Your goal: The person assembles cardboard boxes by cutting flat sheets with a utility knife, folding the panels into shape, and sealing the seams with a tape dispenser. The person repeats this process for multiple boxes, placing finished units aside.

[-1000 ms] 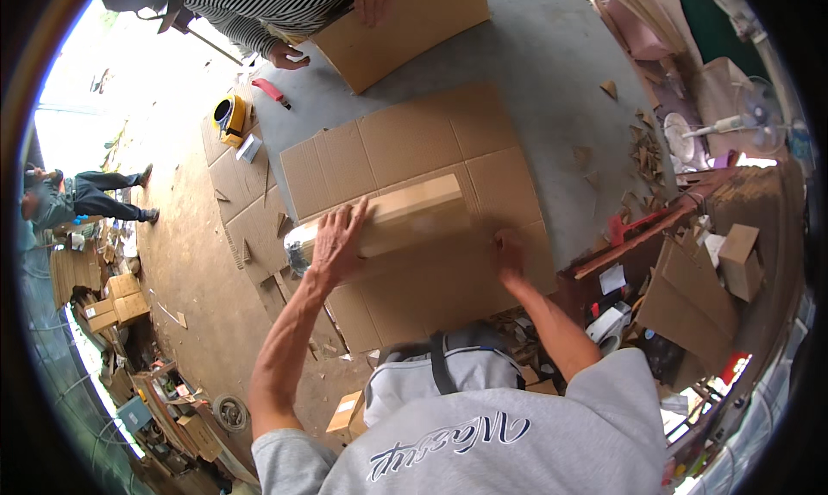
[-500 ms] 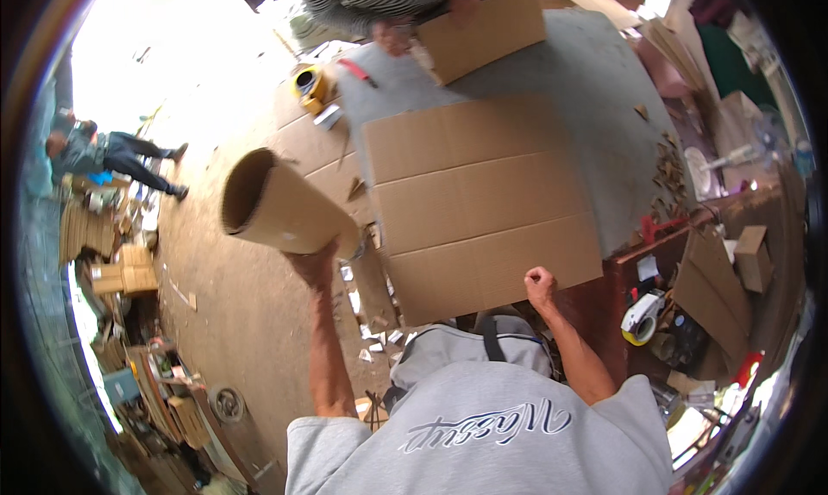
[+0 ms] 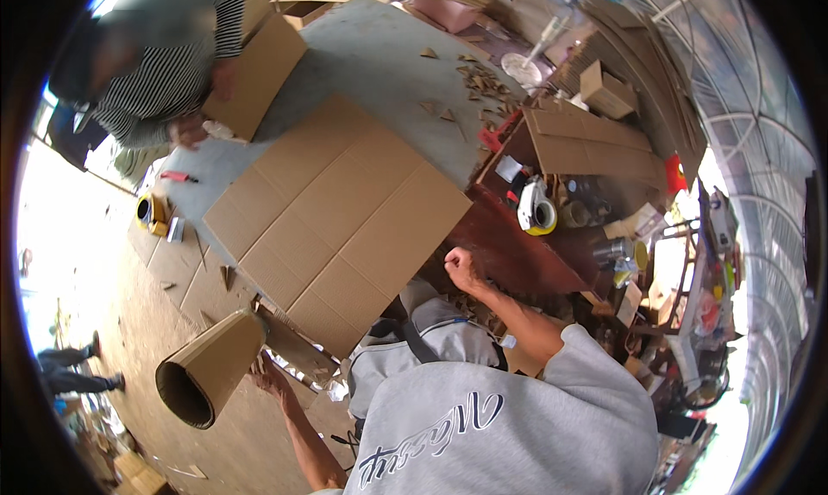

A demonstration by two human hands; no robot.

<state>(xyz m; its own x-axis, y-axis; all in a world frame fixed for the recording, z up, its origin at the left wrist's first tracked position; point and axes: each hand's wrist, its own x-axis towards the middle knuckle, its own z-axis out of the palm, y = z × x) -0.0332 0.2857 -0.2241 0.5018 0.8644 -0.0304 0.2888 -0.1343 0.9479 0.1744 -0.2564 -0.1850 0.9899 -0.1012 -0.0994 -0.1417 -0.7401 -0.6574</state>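
Observation:
A rolled brown cardboard tube (image 3: 220, 357) is left of the table, tilted, its dark round mouth facing down and to the left. Close against its side is my left hand (image 3: 272, 381), fingers stretched out; whether they still touch it is hard to see. My right hand (image 3: 466, 269) is curled into a fist near the right corner of a flat cardboard sheet (image 3: 336, 223), with nothing visible in it. That creased sheet lies across the grey tabletop (image 3: 379, 72), overhanging its near edge.
Across the table, a person in a striped sleeve (image 3: 226, 21) handles another cardboard piece (image 3: 266, 72). A red-handled tool (image 3: 179, 177), yellow tape roll (image 3: 148, 210) and scattered cardboard scraps (image 3: 483, 81) lie about. A tape dispenser (image 3: 536, 210) sits at the right beside a red-brown cabinet (image 3: 526, 245).
My view has swung to the right. The tube has moved down and turned its mouth downward, and my left hand has shifted from under it to its side. The right fist stays closed.

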